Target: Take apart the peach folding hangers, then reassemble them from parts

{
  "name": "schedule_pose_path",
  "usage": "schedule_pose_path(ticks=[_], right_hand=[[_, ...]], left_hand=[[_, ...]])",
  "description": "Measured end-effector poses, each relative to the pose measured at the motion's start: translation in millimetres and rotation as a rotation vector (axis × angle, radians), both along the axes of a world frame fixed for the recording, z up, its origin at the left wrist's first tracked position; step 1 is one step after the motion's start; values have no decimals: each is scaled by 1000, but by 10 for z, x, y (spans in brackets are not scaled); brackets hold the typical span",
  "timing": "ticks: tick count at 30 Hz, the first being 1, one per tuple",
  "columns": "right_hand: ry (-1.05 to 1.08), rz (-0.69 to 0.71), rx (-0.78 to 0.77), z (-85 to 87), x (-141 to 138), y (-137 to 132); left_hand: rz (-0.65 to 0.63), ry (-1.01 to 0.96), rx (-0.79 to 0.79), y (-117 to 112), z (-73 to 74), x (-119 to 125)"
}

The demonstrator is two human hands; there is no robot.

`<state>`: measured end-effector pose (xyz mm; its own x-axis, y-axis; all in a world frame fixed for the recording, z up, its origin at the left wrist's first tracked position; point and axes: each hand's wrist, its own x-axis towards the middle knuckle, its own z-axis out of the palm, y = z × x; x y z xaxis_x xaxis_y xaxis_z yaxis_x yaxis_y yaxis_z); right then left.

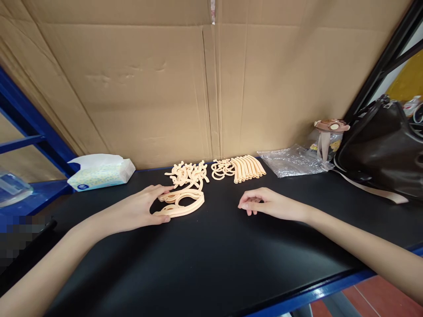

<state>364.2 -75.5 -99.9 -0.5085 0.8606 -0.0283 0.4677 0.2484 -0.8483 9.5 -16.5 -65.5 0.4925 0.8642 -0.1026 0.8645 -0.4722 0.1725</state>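
My left hand (142, 210) rests on the black table (214, 259) with thumb and fingers closed around a stack of peach plastic hanger bodies (185, 203). Just behind the stack lies a heap of peach hooks (187, 172). To its right sits a row of peach curved bars with rings (239, 167). My right hand (264, 203) lies on the table right of the stack, fingers loosely curled with the thumb against the fingertips; whether anything is in them I cannot make out.
A tissue pack (101, 171) lies at the back left. At the back right are a clear plastic bag (291, 162), a drink bottle (328, 140) and a dark brown handbag (383, 149). A cardboard wall (205, 79) stands behind.
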Motion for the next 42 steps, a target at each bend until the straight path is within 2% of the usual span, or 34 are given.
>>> schedule_pose_path(ticks=[14,30,33,37,42], right_hand=[[2,6,5,1,1,0],[3,6,6,3,5,5],[6,5,9,0,2,7],[40,6,-12,-21,-2,19],[38,4,8,42,31,36]], left_hand=[[35,18,-6,19,49,-92],[-26,13,15,14,25,-111],[-76,-21,73,-78,-8,42],[-212,-129,204,-341,-83,416],[-437,-92,190,-651,-189,801]])
